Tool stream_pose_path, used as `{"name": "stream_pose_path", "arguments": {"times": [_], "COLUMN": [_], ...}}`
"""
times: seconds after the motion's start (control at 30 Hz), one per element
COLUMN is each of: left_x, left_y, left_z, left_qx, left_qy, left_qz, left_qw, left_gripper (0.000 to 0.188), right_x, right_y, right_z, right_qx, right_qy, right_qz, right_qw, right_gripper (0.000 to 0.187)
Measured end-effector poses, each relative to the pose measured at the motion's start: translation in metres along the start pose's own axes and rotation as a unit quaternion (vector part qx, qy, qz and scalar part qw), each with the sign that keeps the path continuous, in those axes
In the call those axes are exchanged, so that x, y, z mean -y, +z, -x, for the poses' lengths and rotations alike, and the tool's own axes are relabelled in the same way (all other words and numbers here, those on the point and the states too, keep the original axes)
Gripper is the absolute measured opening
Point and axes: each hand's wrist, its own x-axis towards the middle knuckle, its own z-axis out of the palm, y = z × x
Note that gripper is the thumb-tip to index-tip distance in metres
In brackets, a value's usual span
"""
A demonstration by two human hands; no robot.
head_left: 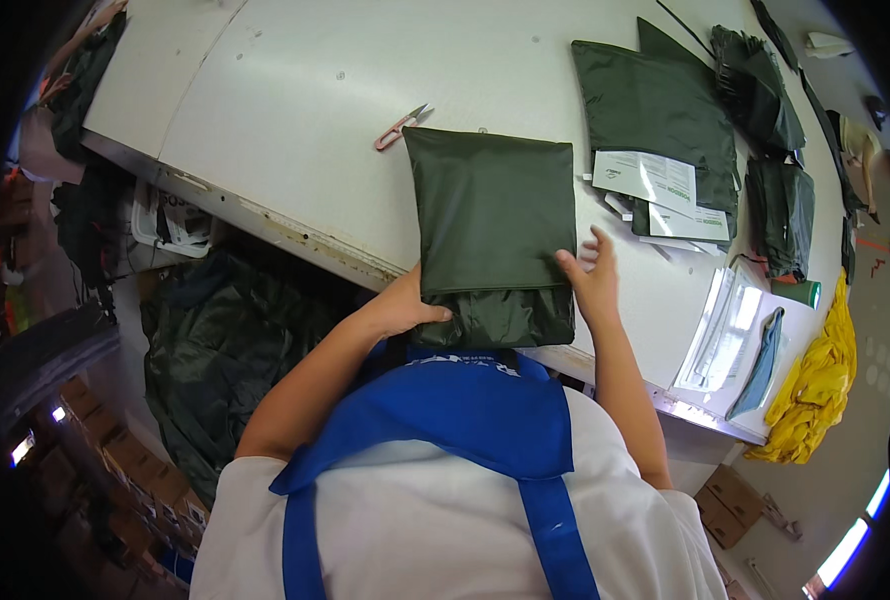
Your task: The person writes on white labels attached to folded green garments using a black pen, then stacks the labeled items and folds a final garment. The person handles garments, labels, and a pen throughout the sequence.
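Observation:
A flat, folded dark green fabric pouch (495, 210) lies at the table's near edge in front of me, its shinier lower strip below a straight hem. My left hand (412, 303) grips the pouch's lower left side, with the thumb on top and the other fingers hidden beneath. At the right side, my right hand (593, 275) has its fingers spread and raised off the fabric, while the thumb is at the pouch's edge. Thread snips (401, 128) with pink handles rest just beyond the pouch's upper left corner.
Dark green pouches (650, 100) with printed cards (645, 180) lie to the right, beside plastic-wrapped dark bundles (780, 215). Papers (720, 330), a blue strip (758, 362) and yellow fabric (815, 380) occupy the right end. Dark green cloth (230, 340) hangs below the table at left.

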Motion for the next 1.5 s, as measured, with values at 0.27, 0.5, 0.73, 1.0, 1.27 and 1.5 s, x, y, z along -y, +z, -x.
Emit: {"name": "stream_pose_path", "arguments": {"times": [0.27,0.5,0.73,1.0,1.27,1.5], "left_x": [-0.001,-0.1,-0.031,-0.044,-0.042,-0.021], "left_y": [0.001,0.015,0.041,0.075,0.098,0.108], "left_z": [0.006,-0.076,-0.147,-0.14,-0.076,-0.102], "left_qx": [-0.03,0.159,0.028,0.037,0.186,0.043], "left_qy": [0.043,0.032,0.031,0.045,0.062,0.023], "left_qz": [-0.219,0.192,-0.207,-0.383,-0.172,-0.149], "left_qw": [0.974,0.968,0.977,0.922,0.965,0.988], "left_gripper": [0.087,0.099,0.053,0.054,0.055,0.066], "right_x": [0.019,0.031,0.011,-0.055,-0.022,-0.045], "right_y": [-0.022,-0.028,-0.081,-0.053,-0.086,-0.094], "right_z": [0.084,0.122,0.097,-0.05,0.017,0.015], "right_qx": [-0.055,-0.191,0.151,0.039,0.135,0.079], "right_qy": [0.008,0.184,0.055,0.076,0.068,-0.013], "right_qz": [-0.162,-0.504,-0.229,-0.117,-0.307,-0.162], "right_qw": [0.985,0.822,0.96,0.99,0.94,0.983], "right_gripper": [0.047,0.037,0.017,0.062,0.067,0.063]}}
